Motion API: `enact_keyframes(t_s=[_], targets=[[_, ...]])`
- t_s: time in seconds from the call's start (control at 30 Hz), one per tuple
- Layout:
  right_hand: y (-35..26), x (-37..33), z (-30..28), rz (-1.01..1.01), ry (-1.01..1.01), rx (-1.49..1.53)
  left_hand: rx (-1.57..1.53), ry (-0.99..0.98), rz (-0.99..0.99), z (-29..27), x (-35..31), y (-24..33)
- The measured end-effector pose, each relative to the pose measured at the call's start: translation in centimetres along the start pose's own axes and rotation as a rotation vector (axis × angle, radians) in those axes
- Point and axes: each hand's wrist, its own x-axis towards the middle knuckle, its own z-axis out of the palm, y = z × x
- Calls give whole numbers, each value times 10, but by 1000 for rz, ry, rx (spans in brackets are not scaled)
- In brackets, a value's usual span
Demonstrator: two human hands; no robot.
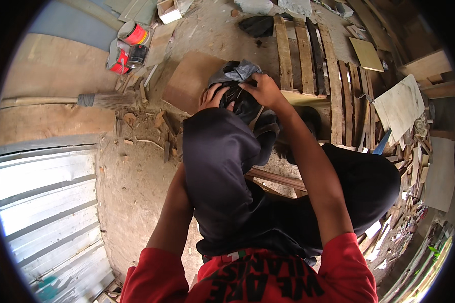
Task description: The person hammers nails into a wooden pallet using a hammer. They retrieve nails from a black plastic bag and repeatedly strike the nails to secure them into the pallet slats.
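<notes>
A black, shiny, crumpled bag-like bundle (245, 104) with a loose grey flap (243, 69) along its top is just beyond my raised knee. My left hand (213, 97) lies against its left side with the fingers bent round it; the knee hides the palm. From the right, my right hand (265, 90) grips the upper edge by the grey flap, thumb on the black part. What the bundle contains, if anything, cannot be made out. Under and behind it is a flat brown board (189, 81) on the ground.
Wooden pallets (333, 86) stand ahead to the right, near a pale loose panel (400, 107) and scattered offcuts (414, 177). Red cans (133, 34) and a dark can (137, 55) sit at far left. A broom (93, 100) lies across a plywood sheet (55, 70).
</notes>
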Motion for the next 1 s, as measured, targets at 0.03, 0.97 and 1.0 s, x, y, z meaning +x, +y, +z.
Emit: enact_keyframes(t_s=[0.03,0.97,1.0], targets=[[0,-1,-1,-48,14,38,-6,-5,-5,2,1,3],[2,-57,5,-303,-238,-49,10,21,47,-4,-5,-11],[2,-55,6,-267,-248,-45,8,22,50,-5,-6,-11]])
